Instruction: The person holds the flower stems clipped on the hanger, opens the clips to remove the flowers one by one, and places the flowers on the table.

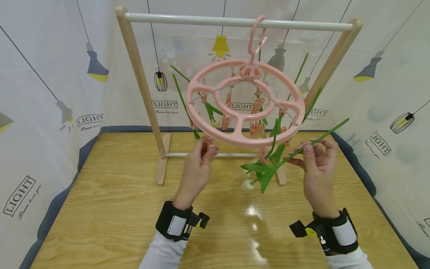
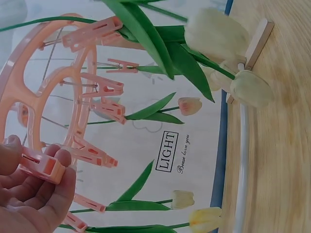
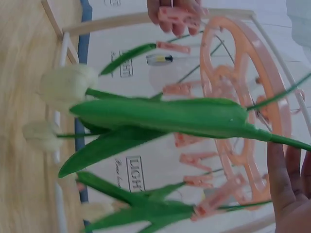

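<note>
A round pink clip hanger [image 1: 237,129] hangs by its hook from a rod. My left hand [image 1: 195,173] pinches one of its pink clothespins [image 2: 43,167] at the near left of the ring. My right hand [image 1: 319,179] holds a white tulip by its green stem [image 1: 330,131], to the right of the ring. That tulip's white bloom [image 3: 68,87] points down and its leaves [image 3: 160,116] spread below the ring's near edge. Other tulips, such as a yellow one [image 2: 205,219] and a pinkish one [image 2: 189,106], hang blooms down from clothespins around the ring.
A stand with a white top rod [image 1: 201,19] and wooden posts [image 1: 139,74] carries the hanger. Its feet [image 1: 162,170] rest on a wooden table [image 1: 111,209]. Behind and at the sides hangs a lamp-printed cloth [image 1: 40,123] with a dark blue lower edge.
</note>
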The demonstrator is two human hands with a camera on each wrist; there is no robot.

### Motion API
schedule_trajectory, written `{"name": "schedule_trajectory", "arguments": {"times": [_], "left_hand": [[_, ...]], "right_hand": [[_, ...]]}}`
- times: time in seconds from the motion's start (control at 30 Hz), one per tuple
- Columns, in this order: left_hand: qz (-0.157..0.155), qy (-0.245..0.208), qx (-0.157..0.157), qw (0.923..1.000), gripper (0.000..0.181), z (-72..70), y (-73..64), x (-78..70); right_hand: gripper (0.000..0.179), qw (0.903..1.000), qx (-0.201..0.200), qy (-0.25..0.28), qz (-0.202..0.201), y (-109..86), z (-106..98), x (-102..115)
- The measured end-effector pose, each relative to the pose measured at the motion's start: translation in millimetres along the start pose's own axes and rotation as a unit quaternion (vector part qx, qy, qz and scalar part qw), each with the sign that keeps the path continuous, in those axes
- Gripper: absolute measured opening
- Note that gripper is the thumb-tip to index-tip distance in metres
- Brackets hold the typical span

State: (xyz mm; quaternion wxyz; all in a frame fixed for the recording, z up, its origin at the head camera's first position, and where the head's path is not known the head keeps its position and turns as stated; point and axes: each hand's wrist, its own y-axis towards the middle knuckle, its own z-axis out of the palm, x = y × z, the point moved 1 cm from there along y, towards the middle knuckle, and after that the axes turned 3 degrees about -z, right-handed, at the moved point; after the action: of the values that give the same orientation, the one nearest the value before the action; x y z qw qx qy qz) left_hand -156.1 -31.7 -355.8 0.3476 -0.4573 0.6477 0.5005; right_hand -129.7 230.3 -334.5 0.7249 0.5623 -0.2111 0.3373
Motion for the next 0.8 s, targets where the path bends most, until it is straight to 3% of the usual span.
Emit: {"name": "schedule_trajectory", "arguments": {"times": [0.2, 0.4, 0.67, 0.8], "left_hand": [[-0.006, -0.013, -0.006, 0.9999, 0.036, -7.0, 0.8, 4.6], [-0.005, -0.021, -0.012, 0.9997, 0.039, -11.5, 2.5, 9.2], [-0.010, -0.016, -0.013, 0.9997, 0.040, -15.9, 3.1, 12.0], [-0.012, -0.011, -0.018, 0.9997, 0.040, -18.9, 2.9, 12.6]], "right_hand": [[0.023, 0.9998, -0.010, -0.008, -0.012, 16.8, -19.4, 11.0], [0.024, 0.9991, -0.017, -0.038, 0.000, 33.0, -36.3, 18.3], [0.029, 0.9923, -0.016, -0.122, 0.013, 56.5, -58.7, 20.5], [0.032, 0.9819, -0.017, -0.187, 0.025, 69.0, -69.8, 15.8]]}}
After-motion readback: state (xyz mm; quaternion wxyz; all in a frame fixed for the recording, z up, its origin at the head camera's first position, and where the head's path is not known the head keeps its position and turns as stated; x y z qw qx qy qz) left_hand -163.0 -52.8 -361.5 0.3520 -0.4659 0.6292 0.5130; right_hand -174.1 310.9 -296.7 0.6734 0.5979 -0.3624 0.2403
